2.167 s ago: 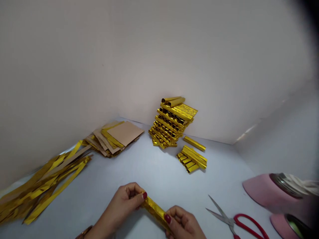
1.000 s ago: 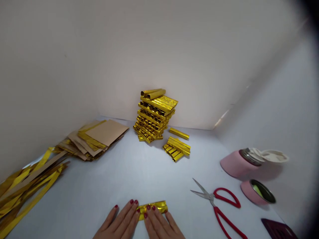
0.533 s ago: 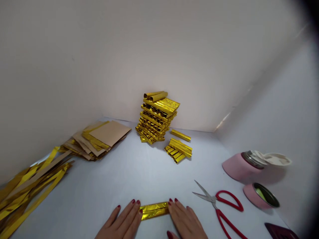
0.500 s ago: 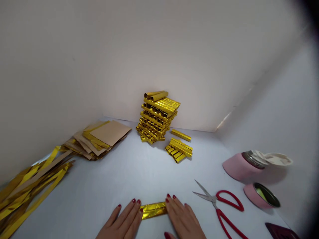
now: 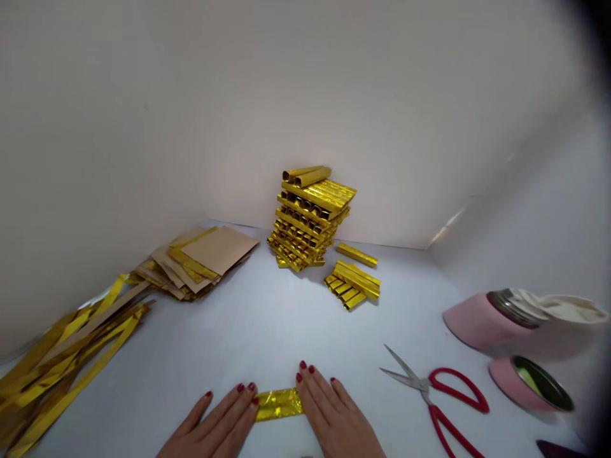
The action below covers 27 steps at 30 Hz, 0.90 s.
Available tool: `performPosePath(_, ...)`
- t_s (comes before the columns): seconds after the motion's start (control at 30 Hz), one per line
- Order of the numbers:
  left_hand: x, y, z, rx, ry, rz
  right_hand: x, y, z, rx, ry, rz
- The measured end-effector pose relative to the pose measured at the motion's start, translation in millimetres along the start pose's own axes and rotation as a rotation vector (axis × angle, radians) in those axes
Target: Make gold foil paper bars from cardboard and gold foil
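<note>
From the head-worn camera, looking forward and down: a short, flat strip of shiny gold foil-like material (image 5: 279, 405) lies at the near edge of the view on a pale, smooth surface (image 5: 248, 343), between a person's two bare hands. Its long axis runs from side to side, rising slightly toward the right, so that it bridges the gap from hand to hand. The left hand (image 5: 212, 427) is palm down at the strip's left end, its fingers straight and loosely spread, with the tips nearest the strip overlapping that end. The right hand (image 5: 335, 418) is also palm down, its fingers extended across the right end and reaching past the far edge. Neither hand is nearer; both touch the strip, and no fingers are visibly curled around it, though the covered ends are hidden. To the right, well apart from the strip, lie metal scissors with red handles (image 5: 424, 384), blades parted and pointing up and left. Beyond the hands, near the back wall, stands a tall crisscross stack of gold square-ended tubes (image 5: 310, 219); just beside it are a small low pile of gold tubes (image 5: 354, 284) and one single gold tube (image 5: 357, 255). At left lie loose gold ribbon-like strips (image 5: 81, 356).
</note>
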<state>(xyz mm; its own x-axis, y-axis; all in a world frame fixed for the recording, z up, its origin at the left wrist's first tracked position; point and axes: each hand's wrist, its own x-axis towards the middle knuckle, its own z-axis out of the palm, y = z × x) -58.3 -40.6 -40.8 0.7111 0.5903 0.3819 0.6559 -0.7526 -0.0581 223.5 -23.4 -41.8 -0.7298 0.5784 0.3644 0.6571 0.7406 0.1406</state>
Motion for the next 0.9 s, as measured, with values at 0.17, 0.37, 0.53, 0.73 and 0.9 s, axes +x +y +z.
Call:
performPosePath(0.17, -3.0, 0.6, -12.4, 0.156, -0.021, -0.022, 2.7, -4.7, -2.4, 0.045, -0.023, 0.019)
performPosePath(0.37, -7.1, 1.7, -21.0, 0.081, -0.045, -0.169, 2.8, -4.5, -3.0, -0.015, -0.032, -0.021)
performPosePath(0.53, -5.8, 10.3, -21.6, 0.057, 0.068, -0.247, 2.9, -2.7, 0.4, -0.086, 0.012, -0.06)
performPosePath(0.73, 28.2, 37.4, 9.2, 0.052, 0.083, -0.047, 1.4, -2.8, 5.2, -0.081, 0.031, -0.047)
performPosePath(0.9, 37.6, 42.0, 27.2, 0.162, 0.118, -0.014, 2.4, -1.9, 5.3, -0.094, 0.043, -0.039)
